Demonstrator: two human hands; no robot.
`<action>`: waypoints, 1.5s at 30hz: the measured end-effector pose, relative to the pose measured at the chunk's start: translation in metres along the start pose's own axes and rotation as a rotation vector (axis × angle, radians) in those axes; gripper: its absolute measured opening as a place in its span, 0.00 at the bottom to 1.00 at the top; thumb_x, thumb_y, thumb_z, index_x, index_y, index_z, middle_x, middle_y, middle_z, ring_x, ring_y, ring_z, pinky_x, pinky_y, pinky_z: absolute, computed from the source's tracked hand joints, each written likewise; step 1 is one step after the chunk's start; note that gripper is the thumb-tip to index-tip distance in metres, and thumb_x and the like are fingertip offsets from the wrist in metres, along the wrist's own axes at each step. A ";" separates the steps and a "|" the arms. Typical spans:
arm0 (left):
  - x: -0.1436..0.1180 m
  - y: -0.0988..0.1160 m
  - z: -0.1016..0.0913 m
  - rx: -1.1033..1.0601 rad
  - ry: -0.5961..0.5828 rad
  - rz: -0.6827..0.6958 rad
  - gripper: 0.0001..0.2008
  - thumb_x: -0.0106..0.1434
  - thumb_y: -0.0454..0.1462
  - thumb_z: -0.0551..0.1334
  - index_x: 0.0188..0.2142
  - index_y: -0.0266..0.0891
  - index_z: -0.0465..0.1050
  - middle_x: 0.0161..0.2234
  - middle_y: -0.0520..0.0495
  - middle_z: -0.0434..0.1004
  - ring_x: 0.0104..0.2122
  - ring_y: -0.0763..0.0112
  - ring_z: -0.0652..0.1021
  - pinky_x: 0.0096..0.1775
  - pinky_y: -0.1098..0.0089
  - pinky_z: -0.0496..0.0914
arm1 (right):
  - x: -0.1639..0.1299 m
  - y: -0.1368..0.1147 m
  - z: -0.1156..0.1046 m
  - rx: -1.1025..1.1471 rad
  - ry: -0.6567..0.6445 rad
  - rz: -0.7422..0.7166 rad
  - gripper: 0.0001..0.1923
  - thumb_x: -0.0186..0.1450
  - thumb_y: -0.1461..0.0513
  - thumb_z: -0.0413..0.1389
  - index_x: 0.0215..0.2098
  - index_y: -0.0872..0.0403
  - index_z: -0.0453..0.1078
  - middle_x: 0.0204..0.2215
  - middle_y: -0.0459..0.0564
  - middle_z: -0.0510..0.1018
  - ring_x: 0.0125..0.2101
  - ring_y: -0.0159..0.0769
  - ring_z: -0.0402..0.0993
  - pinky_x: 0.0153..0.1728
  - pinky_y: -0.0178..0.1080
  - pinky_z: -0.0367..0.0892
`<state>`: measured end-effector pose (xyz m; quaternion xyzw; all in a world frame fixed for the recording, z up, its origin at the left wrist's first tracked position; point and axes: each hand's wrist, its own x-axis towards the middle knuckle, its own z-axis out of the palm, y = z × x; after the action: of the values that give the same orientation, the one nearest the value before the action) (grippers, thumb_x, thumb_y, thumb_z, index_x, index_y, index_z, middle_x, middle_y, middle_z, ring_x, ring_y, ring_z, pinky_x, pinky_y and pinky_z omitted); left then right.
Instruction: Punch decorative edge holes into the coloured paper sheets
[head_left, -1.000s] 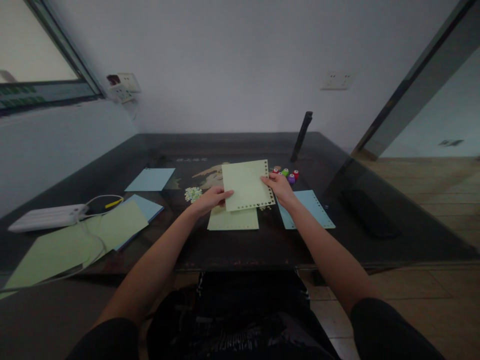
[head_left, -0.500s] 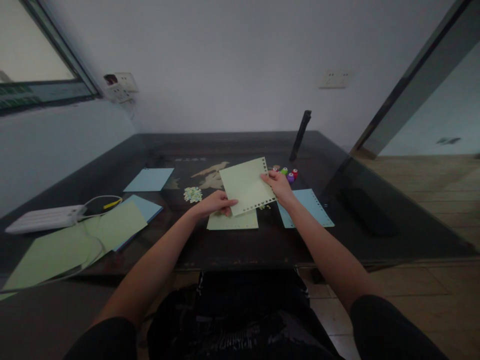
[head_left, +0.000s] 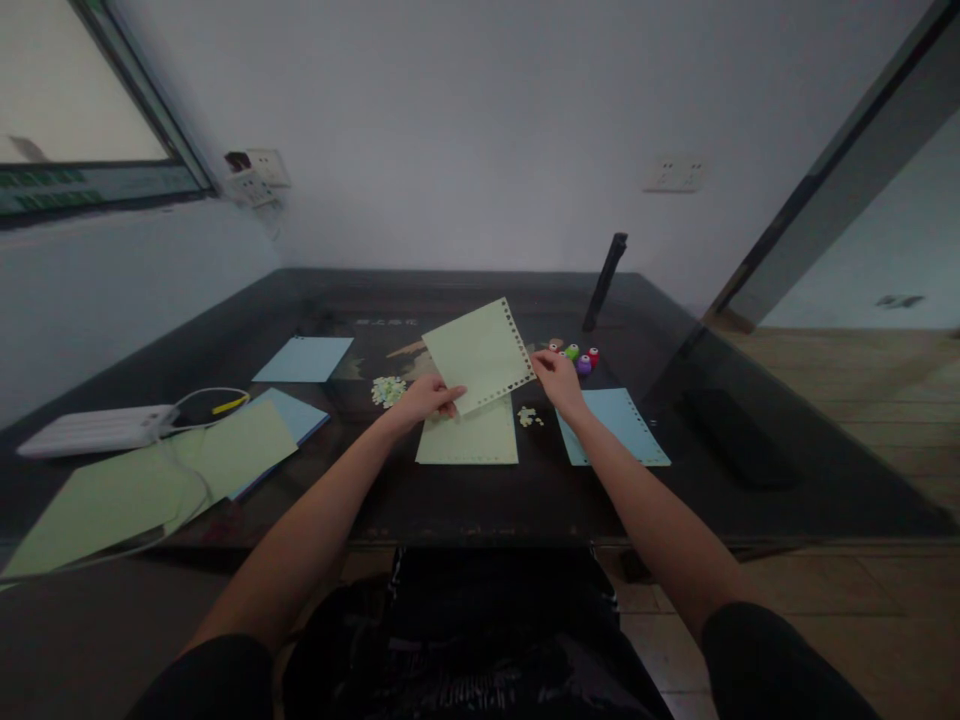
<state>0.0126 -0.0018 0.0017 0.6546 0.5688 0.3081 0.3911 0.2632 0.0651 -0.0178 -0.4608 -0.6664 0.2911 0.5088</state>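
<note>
While the left hand (head_left: pixel 424 398) pinches the green punched sheet (head_left: pixel 480 355) at its seven o'clock corner, tilted above the table (head_left: pixel 525 490), the right hand (head_left: pixel 556 378) hangs open at four o'clock; hold it lightly to avoid creasing.

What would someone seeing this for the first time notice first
First, the pale green sheet with punched holes along two edges, held tilted above the middle of the dark table: the left hand grips its near corner and the right hand meets its right corner. Under it lies a second green sheet, with a punched blue sheet to its right. Behind the right hand sits a cluster of small coloured punches.
</note>
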 end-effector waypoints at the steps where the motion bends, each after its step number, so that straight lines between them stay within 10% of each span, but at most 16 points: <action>1: 0.001 -0.001 -0.001 0.023 0.014 -0.003 0.20 0.59 0.43 0.60 0.15 0.33 0.70 0.15 0.45 0.72 0.15 0.78 0.66 0.21 0.75 0.59 | 0.001 0.001 0.002 -0.054 -0.008 -0.027 0.12 0.58 0.56 0.54 0.32 0.56 0.73 0.29 0.51 0.78 0.31 0.38 0.73 0.36 0.40 0.67; 16: 0.006 -0.008 -0.014 -0.105 0.305 -0.058 0.14 0.57 0.41 0.61 0.20 0.34 0.69 0.16 0.49 0.72 0.16 0.77 0.67 0.22 0.75 0.61 | 0.016 -0.009 0.032 -0.676 -0.169 0.079 0.22 0.57 0.61 0.61 0.49 0.55 0.68 0.40 0.54 0.77 0.41 0.42 0.73 0.41 0.40 0.66; 40: 0.008 -0.009 -0.008 -0.193 0.250 -0.031 0.12 0.58 0.39 0.61 0.24 0.33 0.70 0.17 0.49 0.74 0.17 0.77 0.70 0.24 0.75 0.65 | 0.035 -0.007 0.017 -0.786 -0.572 -0.303 0.14 0.57 0.72 0.55 0.40 0.57 0.73 0.46 0.57 0.73 0.45 0.42 0.71 0.48 0.40 0.62; 45: 0.006 -0.006 -0.004 -0.310 0.203 -0.051 0.08 0.57 0.37 0.63 0.30 0.31 0.73 0.21 0.46 0.77 0.20 0.74 0.74 0.28 0.74 0.70 | 0.030 -0.013 0.010 -0.772 -0.489 -0.235 0.08 0.56 0.68 0.61 0.35 0.57 0.72 0.42 0.58 0.74 0.43 0.44 0.72 0.45 0.42 0.64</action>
<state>0.0068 0.0048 -0.0015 0.5376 0.5676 0.4464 0.4355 0.2475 0.0877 0.0020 -0.4557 -0.8738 0.0625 0.1581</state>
